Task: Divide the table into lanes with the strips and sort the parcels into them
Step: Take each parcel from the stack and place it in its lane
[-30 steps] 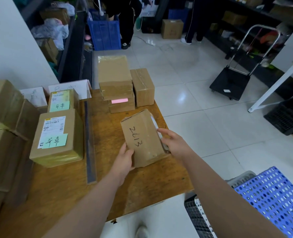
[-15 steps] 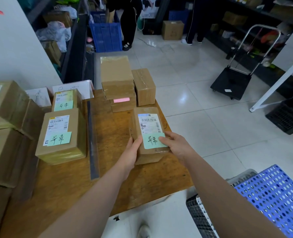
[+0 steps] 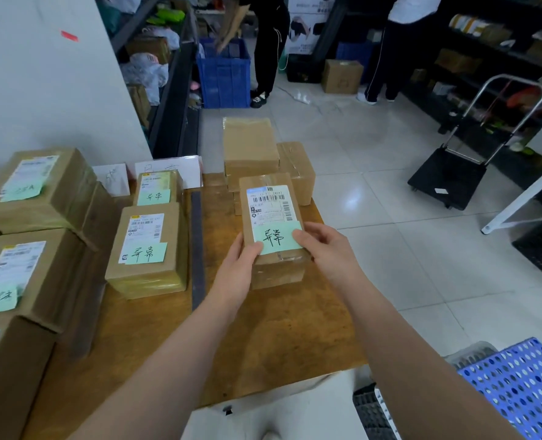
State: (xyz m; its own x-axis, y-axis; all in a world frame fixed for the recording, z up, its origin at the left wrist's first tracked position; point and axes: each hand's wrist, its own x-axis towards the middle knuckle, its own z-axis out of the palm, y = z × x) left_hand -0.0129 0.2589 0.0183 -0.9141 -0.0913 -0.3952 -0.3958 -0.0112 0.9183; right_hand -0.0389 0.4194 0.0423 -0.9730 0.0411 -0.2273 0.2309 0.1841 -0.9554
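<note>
The left hand (image 3: 236,268) and right hand (image 3: 330,252) gripped the near end of the parcel (image 3: 271,217) over the table (image 3: 279,344), long axis six to twelve o'clock; the strip (image 3: 197,249) lay at nine o'clock, nearest the left hand, a like-noted parcel (image 3: 149,252) beyond it.

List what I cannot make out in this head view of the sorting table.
- Head view: underside of the held parcel, hidden by the box itself, the left hand and the right hand.
- Head view: small print on its shipping label, too small to read.
- Head view: lower boxes of the rear stack, behind the held parcel.
- Head view: nearest left parcel, cut off by the left edge.
</note>
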